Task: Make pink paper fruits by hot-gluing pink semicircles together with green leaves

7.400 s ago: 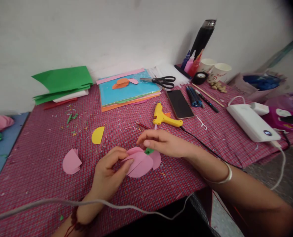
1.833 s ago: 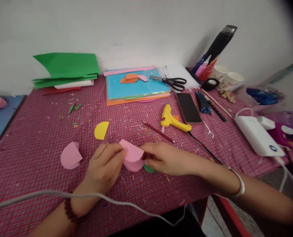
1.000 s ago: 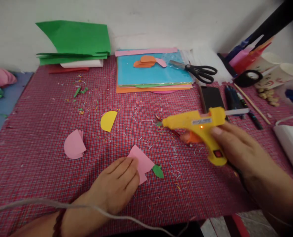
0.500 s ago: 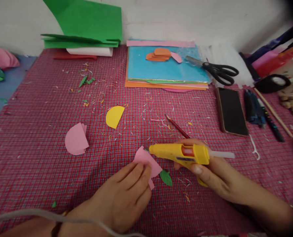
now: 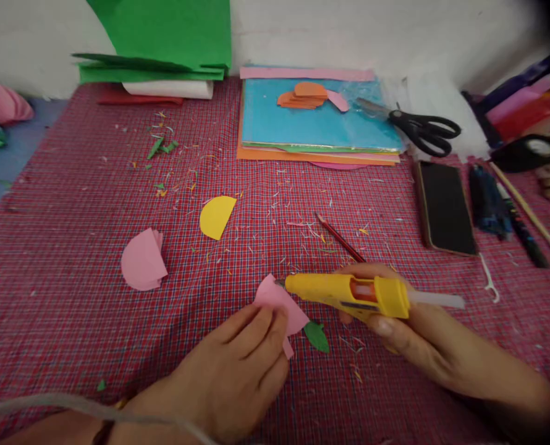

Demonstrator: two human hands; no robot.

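My right hand is wrapped round a yellow hot glue gun, with a clear glue stick jutting from its back. The gun points left, its metal nozzle at the upper edge of a pink paper cutout; whether they touch I cannot tell. My left hand holds that cutout down on the cloth, fingers close together over it and thumb hidden. From the cutout's right side sticks a small green paper leaf. Left of my hands lie stacked pink paper pieces and a yellow paper piece.
A red pencil lies beyond the gun. Scissors and orange cutouts rest on coloured paper sheets at the back. A phone is at the right. Paper scraps dot the checked cloth; a cable crosses the lower left.
The glue gun and my right hand have shifted slightly right, with the nozzle still at the pink cutout. My left hand stays on the cutout. The view has moved a little.
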